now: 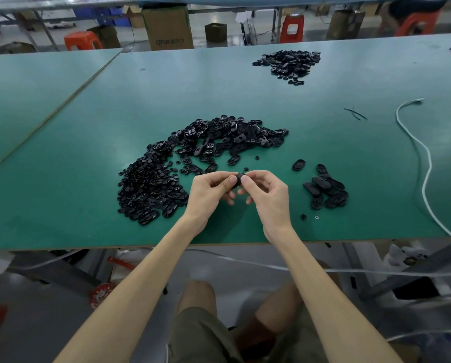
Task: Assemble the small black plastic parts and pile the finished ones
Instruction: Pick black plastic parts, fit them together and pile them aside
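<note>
hands, left (208, 195) and right (268, 199), on black part (238, 179); "otor" box (168, 28) behind

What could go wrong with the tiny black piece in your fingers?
The black piece is pinched only by the fingertips of the left hand and right hand, so it might slip and bounce off the table. Or it could land in the big loose heap instead of the small pile, and get lost.

Even, fairly bright diffuse overhead light, pale sheen on the green table (62, 121) at far left, only faint short shadows round the parts pile (151, 184), centre sharp, wide-angle bowing of table edges, bottom and corners soft, smeared.
</note>
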Available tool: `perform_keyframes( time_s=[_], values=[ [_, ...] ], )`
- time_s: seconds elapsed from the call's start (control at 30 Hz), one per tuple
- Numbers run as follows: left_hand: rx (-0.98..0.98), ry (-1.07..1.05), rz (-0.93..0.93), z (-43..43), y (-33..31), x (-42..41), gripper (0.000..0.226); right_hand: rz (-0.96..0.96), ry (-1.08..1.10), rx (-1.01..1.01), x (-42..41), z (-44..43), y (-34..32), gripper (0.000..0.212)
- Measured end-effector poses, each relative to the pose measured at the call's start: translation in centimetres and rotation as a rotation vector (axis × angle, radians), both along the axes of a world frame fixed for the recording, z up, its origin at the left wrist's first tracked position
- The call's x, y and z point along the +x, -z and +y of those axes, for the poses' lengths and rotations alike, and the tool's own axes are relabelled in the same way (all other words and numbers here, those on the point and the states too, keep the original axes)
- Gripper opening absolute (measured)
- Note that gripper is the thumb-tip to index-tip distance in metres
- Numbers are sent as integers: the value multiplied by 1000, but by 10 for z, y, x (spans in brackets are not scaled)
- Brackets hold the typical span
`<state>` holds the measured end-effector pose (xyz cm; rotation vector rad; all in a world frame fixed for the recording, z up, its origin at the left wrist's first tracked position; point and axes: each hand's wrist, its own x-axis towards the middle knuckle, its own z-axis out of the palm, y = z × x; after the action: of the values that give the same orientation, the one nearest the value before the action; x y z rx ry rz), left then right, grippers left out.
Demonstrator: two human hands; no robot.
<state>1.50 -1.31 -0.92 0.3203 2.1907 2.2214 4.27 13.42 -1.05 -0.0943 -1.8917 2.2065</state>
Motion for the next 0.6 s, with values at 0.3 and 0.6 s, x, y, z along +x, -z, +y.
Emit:
perform_keyframes(
  time_s=[0.3, 0.6],
  values=[
    [21, 61, -28, -3, -1, 0, 19, -28, 27, -29, -2, 3, 2, 2],
    [43, 72, -22, -5, -1, 1, 22, -49, 22, -24, -1, 3, 1, 2]
  ],
)
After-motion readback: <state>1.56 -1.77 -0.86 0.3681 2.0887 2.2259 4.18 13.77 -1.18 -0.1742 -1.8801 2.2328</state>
